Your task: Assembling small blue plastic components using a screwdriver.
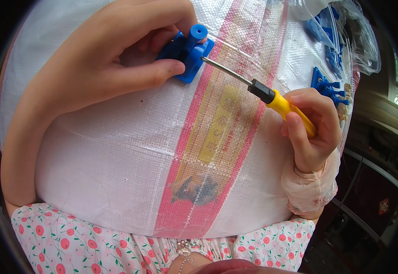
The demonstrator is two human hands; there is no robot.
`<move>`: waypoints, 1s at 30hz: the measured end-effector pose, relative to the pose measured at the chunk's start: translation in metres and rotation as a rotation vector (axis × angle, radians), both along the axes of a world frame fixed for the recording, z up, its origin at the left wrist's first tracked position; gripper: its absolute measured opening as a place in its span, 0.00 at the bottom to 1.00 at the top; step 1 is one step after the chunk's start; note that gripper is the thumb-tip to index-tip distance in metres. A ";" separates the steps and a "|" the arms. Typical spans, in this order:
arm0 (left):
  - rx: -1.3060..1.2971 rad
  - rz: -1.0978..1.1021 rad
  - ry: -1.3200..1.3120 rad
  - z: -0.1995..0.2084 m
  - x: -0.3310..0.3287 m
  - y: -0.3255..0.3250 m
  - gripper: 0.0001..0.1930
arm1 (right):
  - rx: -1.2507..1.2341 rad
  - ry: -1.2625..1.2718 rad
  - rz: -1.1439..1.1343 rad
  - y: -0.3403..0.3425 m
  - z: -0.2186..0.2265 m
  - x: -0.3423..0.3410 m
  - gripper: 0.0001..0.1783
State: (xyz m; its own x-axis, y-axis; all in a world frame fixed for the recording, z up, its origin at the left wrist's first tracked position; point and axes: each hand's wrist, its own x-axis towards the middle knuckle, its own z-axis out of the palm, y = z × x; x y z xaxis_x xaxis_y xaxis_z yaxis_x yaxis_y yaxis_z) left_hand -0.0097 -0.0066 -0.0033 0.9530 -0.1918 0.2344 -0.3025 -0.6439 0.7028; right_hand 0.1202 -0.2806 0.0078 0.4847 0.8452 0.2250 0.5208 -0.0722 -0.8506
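My left hand (117, 55) is closed around a blue plastic part (194, 59) with a flat square base and a round, hollow-ended post. The thumb presses on its near side, and the other fingers are partly hidden behind it. In my right hand (315, 121) is a screwdriver (283, 104) with a yellow and black handle, gripped between thumb and fingers. Its metal shaft slants up and left, and the tip meets or nearly meets the right side of the blue part. Whether a screw sits there cannot be made out.
A white woven plastic sheet (103, 169) with a pink and yellow printed band covers the work surface. Another blue part (329, 86) with prongs lies at the right edge, near small tan pieces (346, 98). Clear plastic bags (361, 39) and more blue parts (326, 34) sit at the far right.
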 end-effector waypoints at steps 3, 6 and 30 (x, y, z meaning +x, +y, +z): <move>0.006 -0.005 -0.013 -0.001 0.000 0.001 0.19 | 0.012 -0.018 0.031 0.000 0.000 0.001 0.14; 0.008 -0.004 -0.032 -0.002 0.000 0.001 0.19 | 0.043 -0.082 0.077 0.003 0.000 0.004 0.16; 0.015 0.000 -0.024 0.000 0.000 0.002 0.18 | -0.017 0.052 -0.008 -0.001 0.002 -0.001 0.11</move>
